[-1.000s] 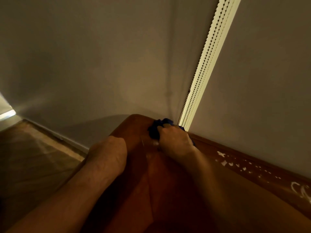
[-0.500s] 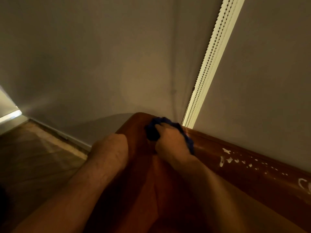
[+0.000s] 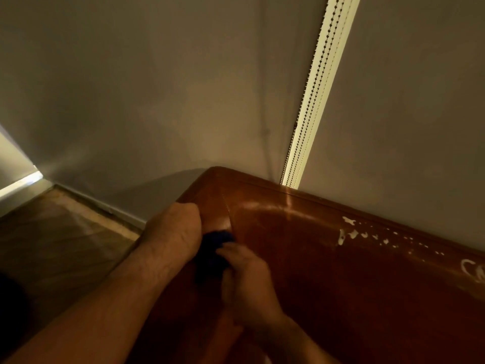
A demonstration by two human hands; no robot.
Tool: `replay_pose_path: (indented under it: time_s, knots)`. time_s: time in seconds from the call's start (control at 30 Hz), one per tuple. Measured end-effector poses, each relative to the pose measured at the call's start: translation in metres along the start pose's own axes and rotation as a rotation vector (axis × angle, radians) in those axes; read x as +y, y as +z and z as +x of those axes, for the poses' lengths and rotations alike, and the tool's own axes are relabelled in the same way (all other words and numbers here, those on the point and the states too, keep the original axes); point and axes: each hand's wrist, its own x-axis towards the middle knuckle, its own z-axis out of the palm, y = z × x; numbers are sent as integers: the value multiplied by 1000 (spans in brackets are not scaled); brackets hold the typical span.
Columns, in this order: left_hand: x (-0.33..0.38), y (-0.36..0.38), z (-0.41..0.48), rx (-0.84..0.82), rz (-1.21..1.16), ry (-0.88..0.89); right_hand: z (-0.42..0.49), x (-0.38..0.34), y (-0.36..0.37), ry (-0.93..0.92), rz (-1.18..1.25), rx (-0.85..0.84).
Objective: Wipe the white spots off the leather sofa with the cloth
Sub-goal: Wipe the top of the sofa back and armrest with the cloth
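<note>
At the bottom of the view two bare forearms reach forward and up over the brown leather sofa; the right hand, blurred, lies knuckles up on the sofa's upper face, wrist low and fingers curled forward onto the dark blue cloth, closed on its near edge; the cloth sits bunched on the leather between the two hands, touching both, near the sofa's left corner; the left hand comes in from the lower left on a long straight forearm, its back turned to the camera and bent at the wrist over the sofa's left edge, pressed against the cloth's left side; its fingers are hidden behind the hand, so I cannot tell whether they grip or merely rest; to the right, well apart from the hands, a scatter of white spots runs along the sofa's top near its back seam, with a larger white squiggle at the frame's right edge; left of the sofa lies a wooden floor, dim; beyond, grey walls meet in a corner, and a pale strip with beaded cords runs down to the sofa's back edge.
</note>
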Motion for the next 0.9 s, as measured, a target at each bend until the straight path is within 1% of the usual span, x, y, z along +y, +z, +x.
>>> replay_pose_path:
  time_s: [0.07,0.1,0.13,0.23,0.37,0.47,0.53,0.6,0.67,0.77,0.83,0.9]
  knots:
    - [1,1,-2,5,-21,5,8,15,-9,146,-101,159]
    - [1,3,-3,22,-22,18,14,20,-10,215,-113,206]
    - [2,4,-3,42,-20,30,21,21,-9,259,-119,203]
    - [6,9,-6,6,-2,18,23,8,12,240,-67,93]
    - [8,12,-4,22,46,23,-5,-19,41,220,114,28]
    - [14,13,-5,-6,65,-16,-12,-14,28,190,147,-115]
    - [19,11,-3,8,38,-4,-6,-6,6,165,134,-133]
    - [26,8,0,40,-6,43,4,2,-19,137,108,-58]
    - [35,3,3,80,-62,93,15,5,-46,123,5,68]
    - [54,-2,4,186,-153,186,22,7,-91,87,-110,212]
    - [72,-5,2,223,-197,283,24,7,-121,41,-210,271]
    - [92,-6,0,216,-222,374,29,9,-146,-22,-335,292]
